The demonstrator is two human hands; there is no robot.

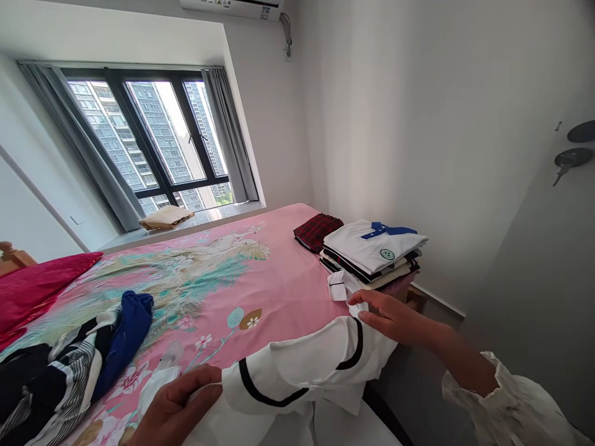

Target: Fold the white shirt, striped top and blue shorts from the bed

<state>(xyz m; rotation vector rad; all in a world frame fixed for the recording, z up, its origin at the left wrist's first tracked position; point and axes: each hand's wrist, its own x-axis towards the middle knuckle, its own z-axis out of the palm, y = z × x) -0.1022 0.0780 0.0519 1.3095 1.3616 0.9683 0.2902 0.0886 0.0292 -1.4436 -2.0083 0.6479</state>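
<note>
A white garment with black trim (302,371) lies spread on the near edge of the pink floral bed cover (260,272). My left hand (179,406) pinches the end of one sleeve at the lower left. My right hand (395,319) rests on the garment's far side near its collar, fingers stretched out flat. Just beyond my right hand stands a stack of folded clothes (372,254), topped by a white shirt with a blue collar.
A folded red plaid piece (317,230) lies beside the stack. A heap of unfolded dark, striped and blue clothes (79,359) sits at the left. A red pillow (32,288) lies further back. A window, a brown bag (166,217) on its sill, and a grey door at the right.
</note>
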